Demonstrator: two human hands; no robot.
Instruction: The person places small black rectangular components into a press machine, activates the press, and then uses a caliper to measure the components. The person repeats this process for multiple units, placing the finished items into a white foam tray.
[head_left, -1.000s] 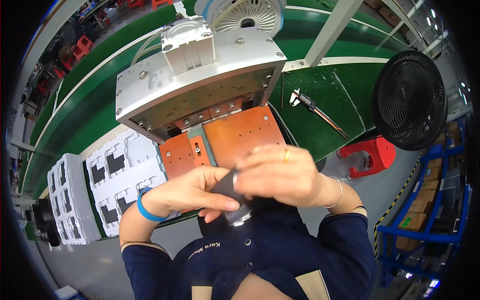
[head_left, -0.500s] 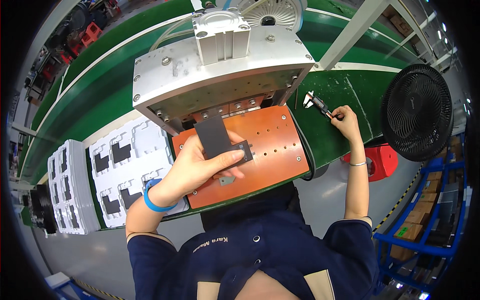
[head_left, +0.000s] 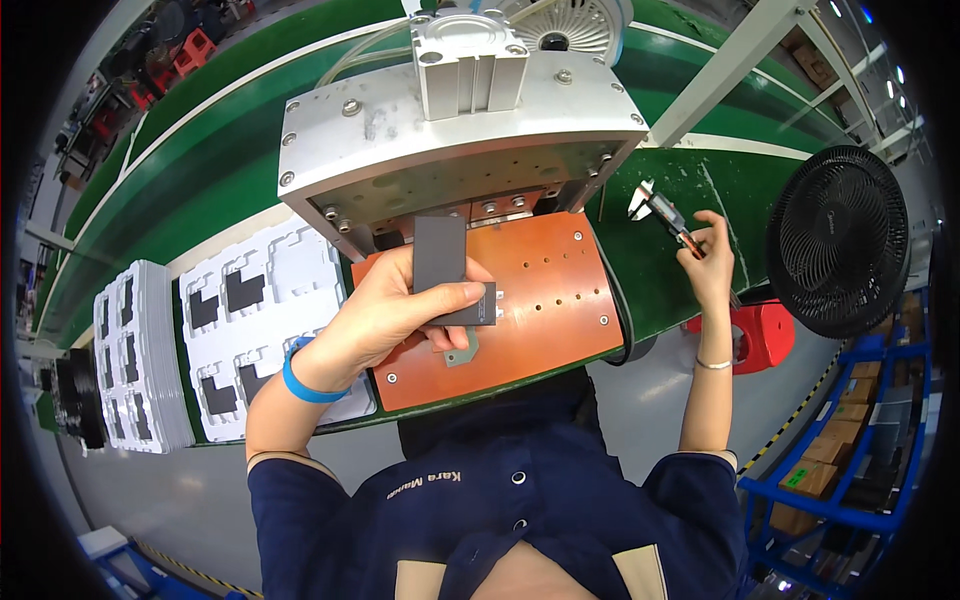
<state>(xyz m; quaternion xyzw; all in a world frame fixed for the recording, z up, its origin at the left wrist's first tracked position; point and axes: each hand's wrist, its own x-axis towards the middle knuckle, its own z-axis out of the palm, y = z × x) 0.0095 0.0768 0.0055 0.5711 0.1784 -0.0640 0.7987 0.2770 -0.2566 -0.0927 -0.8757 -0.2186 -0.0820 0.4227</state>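
Right hand (head_left: 714,258) gone from the dark L-shaped piece (head_left: 440,255) and onto the caliper (head_left: 672,214).
A second ago's two-handed grip is over: the left hand (head_left: 395,308) alone holds the piece, farther out from the shirt (head_left: 570,500). The piece stands straighter than its leftward lean half a second ago, and the right fingers grasp the caliper's near end.

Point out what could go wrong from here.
The dark L-shaped piece sits between the thumb and fingers of the left hand, above the orange plate; it might slip and drop onto it.

The right hand grips the calipers near one end, so their metal tips could swing and knock something.

The left hand is close to the metal frame; knuckles might bump it.
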